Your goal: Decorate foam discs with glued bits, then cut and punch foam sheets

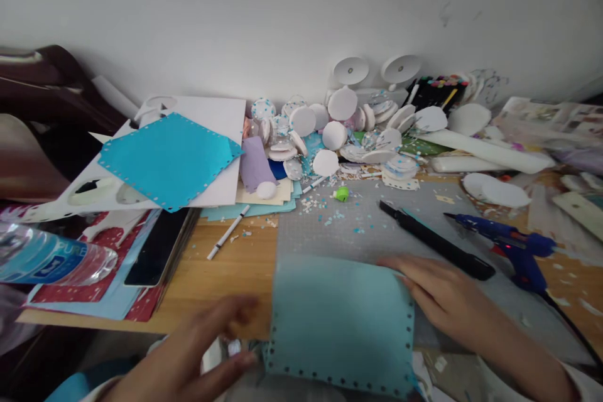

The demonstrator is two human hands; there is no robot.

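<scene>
A light teal paper sheet [342, 320] lies over the near edge of the grey cutting mat [306, 235]. Small holes run along its lower and side edges. The fingers of my right hand [440, 295] are closed on its upper right corner, with the thumb side partly hidden. My left hand [202, 345], slightly blurred, hovers just left of the sheet with thumb and fingers apart and nothing between them. A small green hole punch [341, 193] sits behind the sheet among white and blue punched bits.
A blue glue gun [511, 242] and a black cutter-like tool [438, 242] lie to the right. White foam discs [325, 162] are heaped against the wall. On the left are a bright blue holed sheet [169, 160], phone [155, 248], white pen [228, 232] and water bottle [51, 254].
</scene>
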